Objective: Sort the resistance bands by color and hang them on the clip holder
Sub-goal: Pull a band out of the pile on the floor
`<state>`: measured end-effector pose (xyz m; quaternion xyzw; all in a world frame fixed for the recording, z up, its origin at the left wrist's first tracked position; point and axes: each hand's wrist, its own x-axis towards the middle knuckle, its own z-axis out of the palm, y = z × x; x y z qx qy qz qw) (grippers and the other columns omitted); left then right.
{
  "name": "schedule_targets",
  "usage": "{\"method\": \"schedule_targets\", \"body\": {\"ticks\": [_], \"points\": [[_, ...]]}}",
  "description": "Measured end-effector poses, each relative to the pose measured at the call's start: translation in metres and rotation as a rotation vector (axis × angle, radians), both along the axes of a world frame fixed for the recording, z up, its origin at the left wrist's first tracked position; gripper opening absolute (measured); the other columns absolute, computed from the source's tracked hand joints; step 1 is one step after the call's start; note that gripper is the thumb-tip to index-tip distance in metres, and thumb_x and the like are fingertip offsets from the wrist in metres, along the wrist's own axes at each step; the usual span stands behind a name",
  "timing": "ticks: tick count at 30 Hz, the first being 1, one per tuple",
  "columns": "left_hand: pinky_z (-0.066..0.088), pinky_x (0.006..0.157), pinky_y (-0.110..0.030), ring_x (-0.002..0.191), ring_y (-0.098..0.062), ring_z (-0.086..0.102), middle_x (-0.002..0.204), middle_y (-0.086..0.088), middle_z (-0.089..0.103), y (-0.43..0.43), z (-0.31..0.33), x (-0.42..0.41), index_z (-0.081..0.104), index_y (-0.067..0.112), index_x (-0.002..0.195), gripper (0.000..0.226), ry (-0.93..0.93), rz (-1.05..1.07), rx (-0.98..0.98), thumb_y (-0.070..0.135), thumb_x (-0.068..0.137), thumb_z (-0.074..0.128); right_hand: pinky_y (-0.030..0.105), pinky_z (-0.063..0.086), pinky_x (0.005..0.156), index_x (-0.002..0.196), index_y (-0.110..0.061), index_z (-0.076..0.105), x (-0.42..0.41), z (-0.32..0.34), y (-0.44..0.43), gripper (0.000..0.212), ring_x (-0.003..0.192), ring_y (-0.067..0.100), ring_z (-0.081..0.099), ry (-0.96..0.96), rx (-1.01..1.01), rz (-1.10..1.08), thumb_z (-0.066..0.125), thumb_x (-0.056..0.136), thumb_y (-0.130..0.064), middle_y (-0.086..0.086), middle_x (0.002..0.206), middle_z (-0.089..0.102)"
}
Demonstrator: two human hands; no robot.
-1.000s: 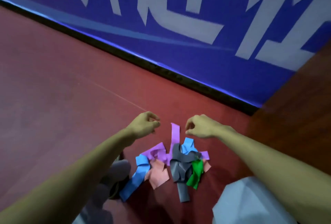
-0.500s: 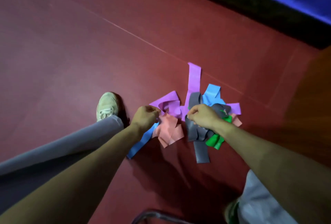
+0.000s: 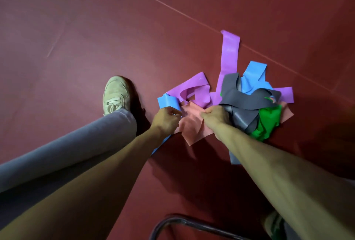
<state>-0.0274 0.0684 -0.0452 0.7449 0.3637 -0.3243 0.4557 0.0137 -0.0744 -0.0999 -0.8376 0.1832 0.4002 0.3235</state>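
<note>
Two hands, the left hand (image 3: 166, 120) and right hand (image 3: 216, 116), pinch the pink band (image 3: 192, 126) in curled fingers (image 3: 172, 112); lifting likely drags the overlapping purple band (image 3: 194, 86) along.

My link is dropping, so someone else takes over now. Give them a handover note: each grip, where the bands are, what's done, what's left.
The left grip seems to pinch the pink band at its left edge; the right grip pinches its top edge.
The purple bands, blue bands, grey bands and green band lie tangled with it in one pile on the floor.
Done: nothing sorted or hung. The clip holder is not in view.
Left: pull out the pink band, separate every color, hang them all.
</note>
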Motion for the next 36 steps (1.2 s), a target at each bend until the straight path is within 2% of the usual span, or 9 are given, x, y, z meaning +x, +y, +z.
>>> {"method": "schedule_targets", "body": {"ticks": [5,8,16,19,21,24,27,30,36], "points": [[0.051,0.085,-0.039,0.094,-0.035,0.066,0.096,-0.02,0.07,0.005,0.027,0.004,0.064,0.021,0.073,0.012,-0.036,-0.052,-0.001,0.02,0.075,0.053,0.031,0.042,0.066,0.079,-0.003,0.07,0.0,0.035,-0.003,0.026,0.068,0.02,0.05,0.004,0.155,-0.063,0.071,0.077,-0.029,0.009,0.07,0.058],[0.051,0.089,-0.039,0.098,-0.034,0.065,0.101,-0.02,0.069,0.006,0.054,0.01,0.07,0.008,0.093,0.019,-0.073,-0.109,0.013,0.013,0.087,0.052,0.039,0.052,0.074,0.066,-0.014,0.064,0.005,0.066,-0.012,0.016,0.069,0.021,0.056,-0.011,0.234,-0.001,0.066,0.082,-0.016,0.012,0.074,0.066],[0.053,0.078,-0.034,0.079,-0.027,0.068,0.083,-0.012,0.069,0.0,0.16,0.026,0.068,0.005,0.098,0.024,-0.241,-0.345,0.027,0.014,0.083,0.051,0.024,0.055,0.051,0.088,-0.012,0.057,0.024,0.19,-0.033,0.008,0.049,0.014,0.059,-0.072,0.441,-0.071,0.058,0.094,-0.008,0.009,0.068,0.057],[0.051,0.064,-0.02,0.057,-0.003,0.062,0.068,0.004,0.067,-0.003,0.194,0.023,0.066,0.009,0.095,0.017,-0.306,-0.389,0.016,0.004,0.086,0.053,0.027,0.056,0.052,0.09,-0.009,0.058,0.027,0.238,-0.042,0.004,0.048,0.015,0.057,-0.142,0.517,-0.119,0.058,0.093,-0.006,0.014,0.068,0.058],[0.044,0.053,-0.009,0.05,0.008,0.057,0.079,-0.002,0.068,-0.008,0.214,0.02,0.063,0.008,0.101,0.019,-0.338,-0.403,0.0,0.001,0.087,0.053,0.029,0.057,0.056,0.098,-0.006,0.059,0.028,0.27,-0.048,0.005,0.054,0.019,0.057,-0.189,0.57,-0.16,0.058,0.093,-0.007,0.018,0.073,0.058],[0.043,0.057,-0.004,0.077,0.001,0.059,0.106,-0.006,0.062,-0.021,0.24,0.015,0.058,0.005,0.122,0.035,-0.421,-0.378,-0.036,-0.001,0.088,0.057,0.026,0.057,0.051,0.099,-0.005,0.061,0.028,0.311,-0.06,0.007,0.05,0.014,0.053,-0.251,0.678,-0.247,0.058,0.093,-0.006,0.011,0.068,0.057],[0.05,0.075,-0.016,0.102,-0.013,0.057,0.122,-0.003,0.058,-0.037,0.253,0.008,0.053,0.01,0.128,0.045,-0.518,-0.283,-0.153,-0.005,0.086,0.06,0.027,0.056,0.054,0.098,-0.006,0.062,0.024,0.333,-0.074,0.007,0.049,0.012,0.058,-0.257,0.79,-0.323,0.056,0.094,-0.006,0.009,0.07,0.061],[0.052,0.084,-0.027,0.1,-0.012,0.061,0.11,0.0,0.064,-0.05,0.259,0.004,0.061,0.017,0.111,0.031,-0.6,-0.209,-0.199,-0.002,0.086,0.062,0.028,0.056,0.058,0.09,-0.01,0.063,0.02,0.338,-0.086,0.008,0.051,0.014,0.063,-0.258,0.833,-0.391,0.057,0.094,-0.006,0.007,0.069,0.066],[0.047,0.085,-0.018,0.103,-0.01,0.057,0.109,0.006,0.059,-0.073,0.262,0.026,0.055,0.019,0.114,0.035,-0.658,-0.32,-0.09,0.004,0.084,0.067,0.023,0.055,0.05,0.096,-0.008,0.061,0.039,0.345,-0.094,0.007,0.054,0.013,0.065,-0.2,0.963,-0.498,0.055,0.094,-0.006,0.005,0.068,0.068]]}}
